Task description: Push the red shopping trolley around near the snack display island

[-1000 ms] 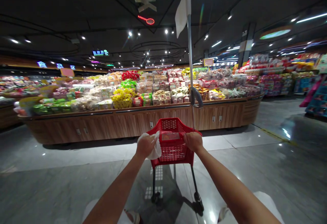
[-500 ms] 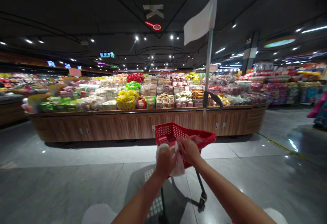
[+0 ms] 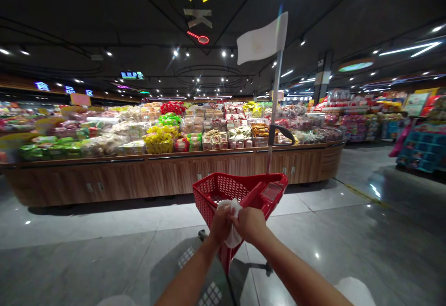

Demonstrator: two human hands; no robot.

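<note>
Both hands meet in front of me over the near side of a red shopping cart (image 3: pixel 205 203). A thin white plastic bag (image 3: pixel 232 240) is bunched between them and hangs down a little. My left hand (image 3: pixel 221 224) is closed around the bag's gathered part. My right hand (image 3: pixel 250 223) pinches the bag from the other side, its fingertips against the left hand's. The fingertips are partly hidden. The cart has a perforated basket and a grey panel (image 3: pixel 272 191) on its right end. A pole (image 3: pixel 275 92) rises behind it with a white flag (image 3: pixel 263 41) and a dark handle (image 3: pixel 284 135).
A long wooden display counter (image 3: pixel 174 176) runs across beyond the cart, heaped with packaged food (image 3: pixel 160 138). Shelves of goods (image 3: pixel 362 115) and a blue rack (image 3: pixel 423 145) stand to the right. Grey tiled floor (image 3: pixel 87 255) lies around the cart.
The cart's basket has come nearer and turned, showing more of its inside and right panel. My hands have drawn together, and the white bag is more bunched between them.
</note>
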